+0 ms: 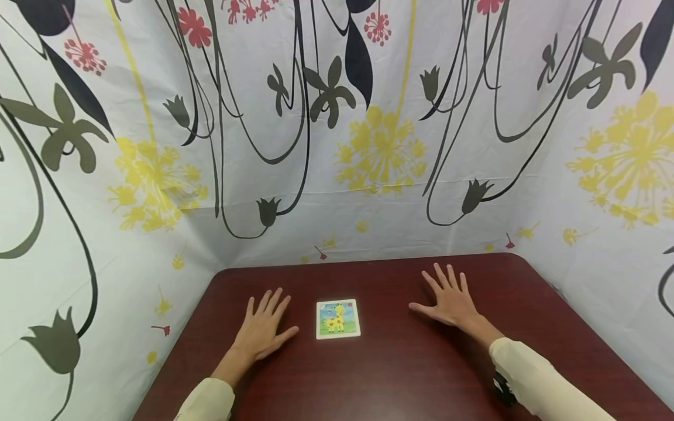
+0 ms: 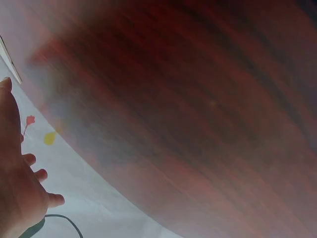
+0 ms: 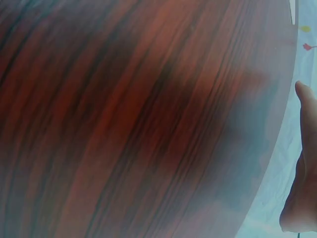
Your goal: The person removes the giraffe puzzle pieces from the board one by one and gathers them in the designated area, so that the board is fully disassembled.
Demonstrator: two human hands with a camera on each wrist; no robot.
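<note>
Both hands lie flat with fingers spread, holding nothing: left hand (image 1: 261, 333) and right hand (image 1: 447, 299) flank the giraffe puzzle (image 1: 338, 318), which sits untouched between them on the worktop (image 1: 389, 374).

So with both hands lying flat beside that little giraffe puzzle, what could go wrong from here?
The giraffe puzzle is thin and lies flat on the smooth dark table, so it may slide rather than lift when a fingertip tries its edge. If it is tipped while being picked up, its pieces could perhaps drop out. Both the left hand and the right hand rest apart from it, so either must reach in first.
</note>
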